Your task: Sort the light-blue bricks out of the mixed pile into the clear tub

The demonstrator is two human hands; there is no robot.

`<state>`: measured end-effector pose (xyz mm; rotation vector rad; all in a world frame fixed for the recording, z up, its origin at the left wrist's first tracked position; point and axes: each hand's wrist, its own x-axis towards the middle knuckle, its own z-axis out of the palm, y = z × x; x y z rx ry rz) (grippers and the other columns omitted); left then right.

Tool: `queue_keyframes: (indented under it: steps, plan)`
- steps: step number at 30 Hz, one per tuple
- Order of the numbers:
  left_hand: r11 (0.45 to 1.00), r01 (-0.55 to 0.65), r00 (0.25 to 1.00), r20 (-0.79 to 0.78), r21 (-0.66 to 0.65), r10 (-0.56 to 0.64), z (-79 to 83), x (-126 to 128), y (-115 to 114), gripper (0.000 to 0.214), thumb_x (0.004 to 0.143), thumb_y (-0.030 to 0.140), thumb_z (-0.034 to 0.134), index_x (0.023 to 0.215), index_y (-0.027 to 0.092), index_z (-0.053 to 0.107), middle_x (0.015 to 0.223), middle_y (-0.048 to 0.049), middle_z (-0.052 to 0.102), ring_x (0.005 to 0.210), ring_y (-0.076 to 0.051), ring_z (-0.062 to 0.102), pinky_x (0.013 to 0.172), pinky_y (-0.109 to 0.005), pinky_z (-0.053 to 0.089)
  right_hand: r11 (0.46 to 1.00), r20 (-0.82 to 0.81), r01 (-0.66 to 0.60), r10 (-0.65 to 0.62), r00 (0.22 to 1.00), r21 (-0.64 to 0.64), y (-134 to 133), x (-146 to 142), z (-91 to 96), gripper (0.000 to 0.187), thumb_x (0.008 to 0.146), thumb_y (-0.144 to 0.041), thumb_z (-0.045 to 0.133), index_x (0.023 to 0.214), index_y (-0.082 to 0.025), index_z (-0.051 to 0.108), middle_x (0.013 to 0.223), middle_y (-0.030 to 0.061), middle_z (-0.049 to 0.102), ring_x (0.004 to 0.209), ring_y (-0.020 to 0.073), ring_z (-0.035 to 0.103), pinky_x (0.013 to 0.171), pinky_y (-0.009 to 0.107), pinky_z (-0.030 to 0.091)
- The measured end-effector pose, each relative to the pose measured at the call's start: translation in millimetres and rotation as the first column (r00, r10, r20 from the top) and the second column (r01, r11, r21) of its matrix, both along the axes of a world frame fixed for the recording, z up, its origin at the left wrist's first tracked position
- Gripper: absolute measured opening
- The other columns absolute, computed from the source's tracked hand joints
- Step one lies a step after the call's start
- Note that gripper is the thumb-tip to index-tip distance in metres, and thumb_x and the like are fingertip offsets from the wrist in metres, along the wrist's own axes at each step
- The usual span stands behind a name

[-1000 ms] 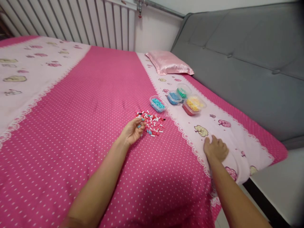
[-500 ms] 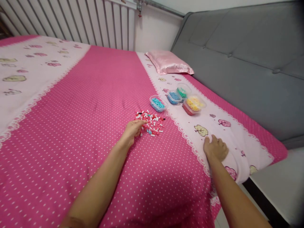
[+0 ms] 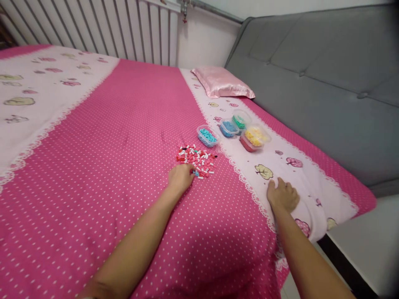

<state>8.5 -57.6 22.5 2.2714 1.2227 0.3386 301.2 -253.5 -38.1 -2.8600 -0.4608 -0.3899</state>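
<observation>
A loose pile of small red, pink and white pieces (image 3: 202, 157), with a few blue and dark ones, lies on the pink dotted bedspread (image 3: 140, 124). At the pile's near left edge is my left hand (image 3: 181, 178), its fingers curled and pressed together beside a few blue pieces. Whatever the fingertips pinch is hidden by the hand. Just beyond the pile stands a clear tub (image 3: 207, 144) of light blue pieces. My right hand (image 3: 283, 196) rests on the bedspread's pale printed band, fingers apart and somewhat bent, holding nothing visible.
Right of the light blue tub stand a tub of darker blue pieces (image 3: 229, 133), a tub of green pieces (image 3: 239, 123), and a yellow-filled tub (image 3: 257, 142) above red contents. A pink pillow (image 3: 221, 81), grey headboard (image 3: 311, 54) and white radiator (image 3: 124, 33) lie beyond.
My left hand has moved slightly toward me and right along the pile's edge, turning so its back hides the fingertips. My right hand stays in place.
</observation>
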Motion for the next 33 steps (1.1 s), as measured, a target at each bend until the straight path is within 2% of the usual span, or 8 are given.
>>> queue_keyframes:
  steps: [8,12,16,19,22,28,31,33]
  plan:
    - [0.999,-0.035,0.997,0.064,-0.023,0.036,0.0,0.6,1.0,0.016,0.078,0.024,0.055,0.087,0.021,0.068,0.088,-0.0113,0.067,0.092,-0.029,0.06,0.083,-0.039,0.041,1.0,-0.001,0.001,-0.001,1.0,0.005,0.8,-2.4,2.0,0.053,0.088,-0.046,0.037,0.131,-0.019,0.05,0.134,0.0137,0.049,0.124,0.0304,0.042,0.104,0.046,0.028]
    - [0.993,-0.063,0.969,0.234,-0.099,0.085,2.9,-1.9,2.6,0.006,0.075,0.022,0.059,0.075,0.02,0.064,0.074,-0.0073,0.063,0.082,-0.025,0.058,0.078,-0.034,0.039,1.0,0.0,-0.006,0.006,1.0,0.01,0.6,-2.5,1.8,0.053,0.088,-0.046,0.037,0.131,-0.019,0.05,0.134,0.0136,0.05,0.123,0.0307,0.042,0.103,0.047,0.028]
    - [0.968,-0.071,0.872,0.456,-0.242,0.178,4.8,-0.1,4.1,0.003,0.072,0.021,0.062,0.069,0.02,0.06,0.057,0.0008,0.048,0.065,-0.017,0.049,0.065,-0.025,0.035,1.0,0.0,-0.004,0.004,1.0,0.012,0.6,-2.3,1.7,0.052,0.088,-0.045,0.037,0.13,-0.019,0.051,0.134,0.0141,0.049,0.123,0.0306,0.042,0.102,0.048,0.028]
    - [0.915,-0.006,0.751,0.602,-0.403,0.27,7.4,2.8,3.5,0.008,0.075,0.022,0.06,0.07,0.018,0.057,0.057,0.0036,0.044,0.055,-0.01,0.041,0.055,-0.02,0.032,1.0,-0.012,-0.007,0.007,1.0,0.007,0.6,-2.5,1.9,0.052,0.088,-0.045,0.036,0.131,-0.018,0.05,0.134,0.0146,0.049,0.124,0.0307,0.041,0.102,0.049,0.028]
    - [0.815,0.118,0.642,0.669,-0.568,0.374,13.2,3.7,2.6,0.013,0.08,0.025,0.056,0.071,0.016,0.053,0.057,0.0048,0.042,0.047,-0.006,0.035,0.045,-0.017,0.028,1.0,-0.011,-0.007,0.007,1.0,0.012,0.5,-2.6,2.2,0.053,0.088,-0.045,0.036,0.132,-0.018,0.05,0.135,0.0145,0.048,0.125,0.0311,0.04,0.104,0.048,0.026]
    - [0.598,0.309,0.542,0.654,-0.739,0.528,30.1,-0.5,7.3,0.009,0.08,0.013,0.048,0.072,0.013,0.052,0.068,-0.0037,0.057,0.056,-0.006,0.053,0.049,-0.015,0.042,1.0,-0.015,-0.006,0.006,1.0,0.013,0.8,-3.1,2.9,0.053,0.089,-0.045,0.037,0.132,-0.017,0.05,0.135,0.0152,0.048,0.125,0.0308,0.041,0.104,0.047,0.027]
    - [0.564,0.332,0.534,0.644,-0.756,0.548,32.6,-2.8,10.7,0.011,0.077,0.011,0.044,0.069,0.013,0.052,0.069,-0.0056,0.059,0.057,-0.007,0.055,0.049,-0.016,0.044,1.0,0.003,-0.005,0.005,1.0,0.014,1.0,-3.1,2.3,0.052,0.089,-0.045,0.037,0.131,-0.018,0.05,0.135,0.0146,0.049,0.124,0.0306,0.041,0.103,0.048,0.027]
    - [0.585,0.307,0.549,0.642,-0.751,0.535,29.7,-3.2,11.2,0.012,0.075,0.014,0.044,0.067,0.013,0.053,0.065,-0.0042,0.057,0.052,-0.007,0.05,0.043,-0.016,0.038,1.0,0.003,-0.004,0.004,1.0,0.013,1.0,-3.1,2.1,0.052,0.089,-0.045,0.036,0.131,-0.019,0.05,0.135,0.0144,0.049,0.125,0.0306,0.041,0.103,0.048,0.028]
